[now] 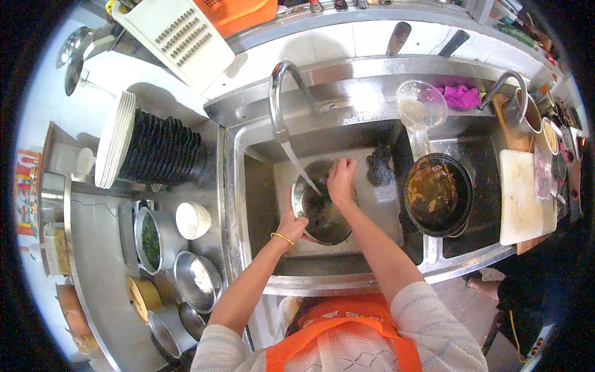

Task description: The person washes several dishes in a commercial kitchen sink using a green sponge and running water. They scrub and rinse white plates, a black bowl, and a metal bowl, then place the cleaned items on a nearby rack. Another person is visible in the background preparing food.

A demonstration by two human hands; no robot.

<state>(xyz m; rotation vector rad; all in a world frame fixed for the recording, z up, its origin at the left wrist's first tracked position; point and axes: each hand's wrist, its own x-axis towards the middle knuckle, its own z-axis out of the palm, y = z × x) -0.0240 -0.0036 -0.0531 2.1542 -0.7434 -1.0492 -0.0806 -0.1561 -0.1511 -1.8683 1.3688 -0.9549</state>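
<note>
A round metal bowl (328,224) with a shiny rim stands in the left sink basin (381,220). My left hand (292,224) grips its left rim, thumb on top and fingers round the outside. Over the right side of the bowl, my right hand (343,181) is closed, with its fingers curled in. Whatever it may hold is hidden. Water pours from the curved faucet (279,102) into the bowl, past the gap between my hands. Dark bits show inside the bowl, too unclear to name.
A black pan (468,208) with brownish water and food scraps sits across the divider on the right. Behind it stand a clear plastic bowl (421,105) and a purple cloth (460,96). A white cutting board (527,204) lies at right. Black plates (162,149) stand stacked at left.
</note>
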